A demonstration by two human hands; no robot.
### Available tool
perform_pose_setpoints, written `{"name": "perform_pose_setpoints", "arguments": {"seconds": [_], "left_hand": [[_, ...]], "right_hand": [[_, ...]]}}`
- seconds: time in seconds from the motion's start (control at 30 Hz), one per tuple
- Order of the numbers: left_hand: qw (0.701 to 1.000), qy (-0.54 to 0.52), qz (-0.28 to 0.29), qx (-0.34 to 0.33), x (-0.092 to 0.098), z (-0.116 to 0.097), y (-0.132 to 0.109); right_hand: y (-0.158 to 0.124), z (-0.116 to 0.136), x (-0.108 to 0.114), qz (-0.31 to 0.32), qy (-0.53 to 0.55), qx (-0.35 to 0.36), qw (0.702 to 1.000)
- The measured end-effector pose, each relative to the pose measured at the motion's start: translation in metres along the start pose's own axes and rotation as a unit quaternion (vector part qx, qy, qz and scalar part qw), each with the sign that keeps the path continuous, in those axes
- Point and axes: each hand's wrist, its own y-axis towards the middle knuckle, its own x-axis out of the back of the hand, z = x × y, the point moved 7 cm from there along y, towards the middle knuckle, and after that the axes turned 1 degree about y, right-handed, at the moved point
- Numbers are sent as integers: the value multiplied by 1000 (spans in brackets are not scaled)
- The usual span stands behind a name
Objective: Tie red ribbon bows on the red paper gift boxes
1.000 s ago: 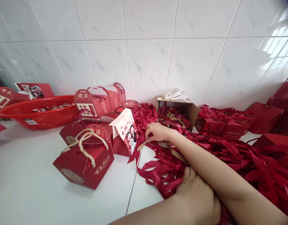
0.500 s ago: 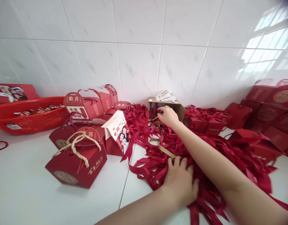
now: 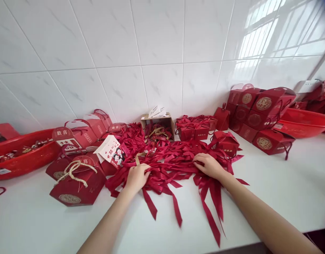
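Note:
A wide heap of dark red ribbons (image 3: 167,155) spreads over the white counter in front of me. My left hand (image 3: 137,177) lies at the heap's left front, its fingers curled round some ribbons. A strip of gold ribbon (image 3: 137,159) sticks up just behind it. Over at the right side of the heap, my right hand (image 3: 208,164) has its fingers closed on more red ribbons. Loose tails hang toward me below both hands. Behind the heap stands an open cardboard carton (image 3: 144,121) with red and gold ribbons inside.
Red gift boxes (image 3: 83,183), one with a cream rope handle, stand at left near a red basin (image 3: 24,164). More red boxes (image 3: 265,116) are stacked at right beside another red basin (image 3: 300,123). White tiles (image 3: 162,84) form the wall behind.
My right hand has come back from the carton to the ribbon heap. My left hand has shifted left along the heap. The view has swung to the right and shows more of the counter.

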Motion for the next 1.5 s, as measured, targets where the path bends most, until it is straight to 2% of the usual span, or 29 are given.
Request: {"name": "perform_pose_setpoints", "arguments": {"seconds": [0.07, 0.17, 0.23, 0.3, 0.37, 0.4, 0.47, 0.53, 0.6, 0.67, 0.73, 0.87, 0.93, 1.0, 1.07, 1.17, 1.23, 1.4, 1.5], "left_hand": [[999, -17, -27, 13, 15, 13, -6], [984, -132, -115, 41, 46, 23, -13], [957, -255, -126, 55, 59, 20, -10], [912, -382, -136, 64, 68, 12, -2], [877, -446, -164, 71, 72, 1, 6], [880, -438, -170, 72, 70, -7, 9], [924, -345, -157, 48, 61, -27, 11], [971, -201, -131, -15, 45, -51, 6], [988, -90, -105, -72, 26, -69, -3], [992, -40, -87, -83, 10, -74, -9], [992, -30, -97, -73, 3, -71, -11], [983, -61, -161, -62, 8, -55, -10], [978, -82, -188, -45, 12, -44, -10], [972, -98, -211, -29, 14, -36, -12], [965, -109, -236, -20, 19, -32, -15], [956, -128, -264, -19, 27, -34, -21], [953, -141, -268, -16, 31, -35, -24], [949, -154, -276, -8, 30, -31, -25], [942, -162, -292, 16, 30, -37, -23]], "right_hand": [[4, -2, 20, -77, 24, -19, 997], [4, -13, 44, -172, -13, -78, 982], [1, -21, 45, -167, -37, -106, 980], [-1, -27, 35, -117, -37, -126, 984], [-4, -33, 22, -64, -25, -157, 985], [-5, -36, 16, -46, -14, -174, 984], [-6, -39, 10, -27, 16, -194, 981], [-4, -38, 10, -23, 42, -192, 980], [4, -35, 21, -27, 52, -195, 979], [20, -30, 43, -36, 64, -202, 977], [44, -20, 81, -54, 75, -194, 977], [98, 16, 185, -111, 92, -138, 980], [111, 37, 235, -187, 117, -89, 971], [114, 54, 260, -212, 123, -60, 968], [110, 66, 267, -213, 115, -50, 969], [98, 75, 261, -169, 80, -47, 981], [88, 74, 261, -146, 59, -53, 986], [67, 56, 273, -162, 31, -103, 981], [62, 60, 259, -150, 17, -111, 982]]}}
